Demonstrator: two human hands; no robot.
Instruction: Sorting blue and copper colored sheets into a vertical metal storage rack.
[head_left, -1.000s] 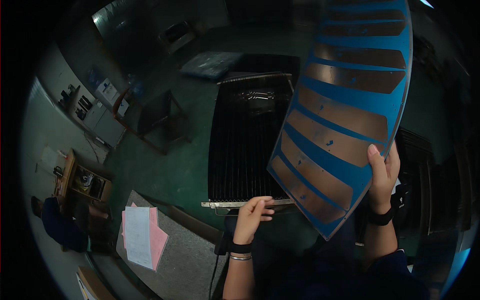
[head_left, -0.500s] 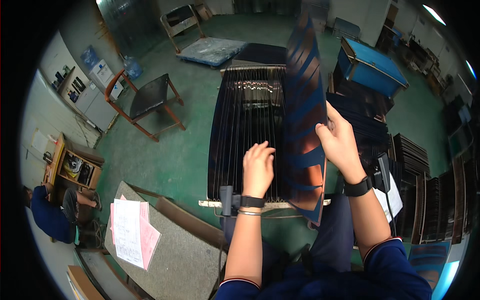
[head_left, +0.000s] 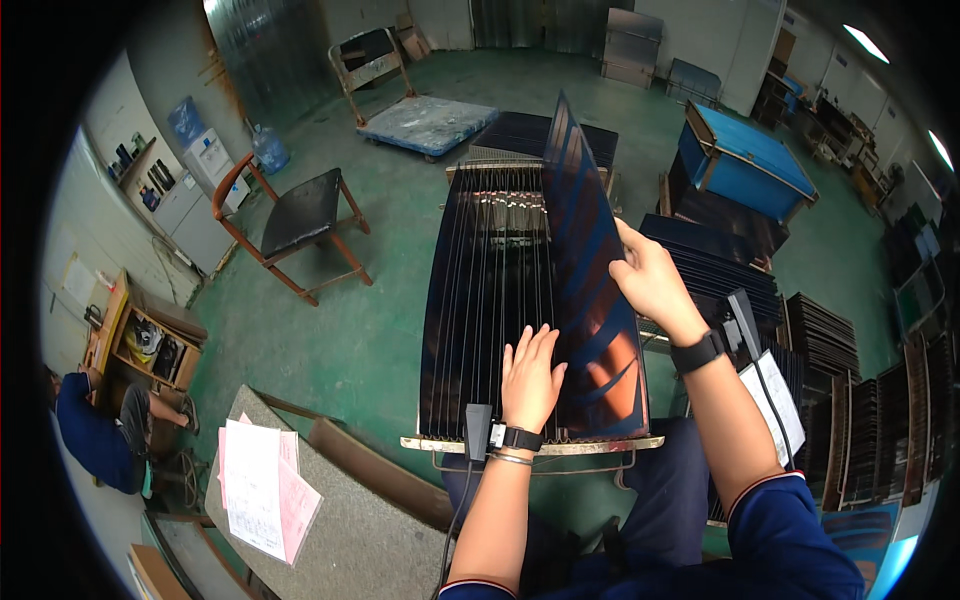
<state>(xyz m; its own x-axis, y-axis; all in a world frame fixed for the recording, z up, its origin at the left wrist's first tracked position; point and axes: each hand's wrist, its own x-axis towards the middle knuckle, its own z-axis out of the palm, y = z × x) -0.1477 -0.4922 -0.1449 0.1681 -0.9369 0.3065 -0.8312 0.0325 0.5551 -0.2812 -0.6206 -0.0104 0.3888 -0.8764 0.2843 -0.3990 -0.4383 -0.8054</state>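
A large thin dark-blue and copper-coloured panel (head_left: 598,330) stands on edge at the right side of a slotted rack (head_left: 640,442). My right hand (head_left: 655,285) is closed on the panel's right edge, its thumb on the near face and the other fingers mostly hidden behind. Several similar dark panels (head_left: 465,320) stand upright in a row along the rack's left part. Just left of the held panel, my left hand (head_left: 530,378) lies open with fingers apart at the panel tops. Whether it presses on them I cannot tell.
To the left are a grey table (head_left: 350,520) with papers (head_left: 253,490), a chair (head_left: 303,213) and a seated person (head_left: 95,430). Farther off stands a flat trolley (head_left: 425,125). On the right are a blue box (head_left: 755,150) and more racked panels (head_left: 820,335).
The panel in my right hand has come down into the rack, its lower end now at the near rail. My left hand has moved slightly nearer to me and right, fingers spreading.
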